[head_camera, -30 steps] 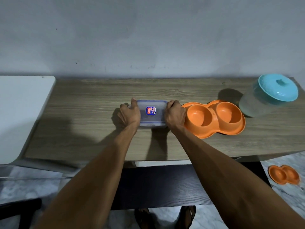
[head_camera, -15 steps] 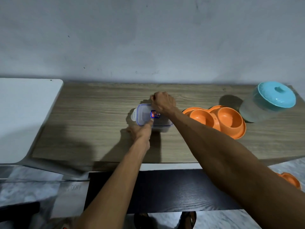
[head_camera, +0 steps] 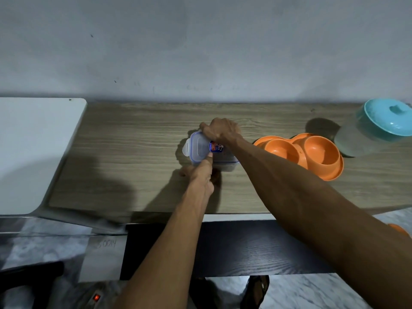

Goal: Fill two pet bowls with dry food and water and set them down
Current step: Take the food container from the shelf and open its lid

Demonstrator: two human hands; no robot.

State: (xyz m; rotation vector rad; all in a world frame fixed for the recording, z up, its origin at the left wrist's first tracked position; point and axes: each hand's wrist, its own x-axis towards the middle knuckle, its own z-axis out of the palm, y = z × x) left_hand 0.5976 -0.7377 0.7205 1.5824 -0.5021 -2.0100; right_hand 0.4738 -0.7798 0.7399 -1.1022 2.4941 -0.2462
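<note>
A small clear food container [head_camera: 200,150] with a blue-rimmed snap lid sits mid-table. My right hand [head_camera: 219,131] grips its far edge from above. My left hand [head_camera: 201,175] holds its near side, thumb pressed on the lid. The left side flap of the lid stands unlatched and sticks out. An orange double pet bowl [head_camera: 312,155] lies just right of the container, both wells bare. A translucent jar with a turquoise lid [head_camera: 379,126] stands at the far right.
The wooden table [head_camera: 133,152] runs against a grey wall. A white tabletop [head_camera: 33,148] adjoins it at left. A second orange bowl [head_camera: 399,229] lies on the floor at right. A power strip [head_camera: 95,297] and a black chair part are at lower left.
Both hands left the container's short sides. The right hand went to the far edge, the left hand to the near side. The left flap is now unlatched.
</note>
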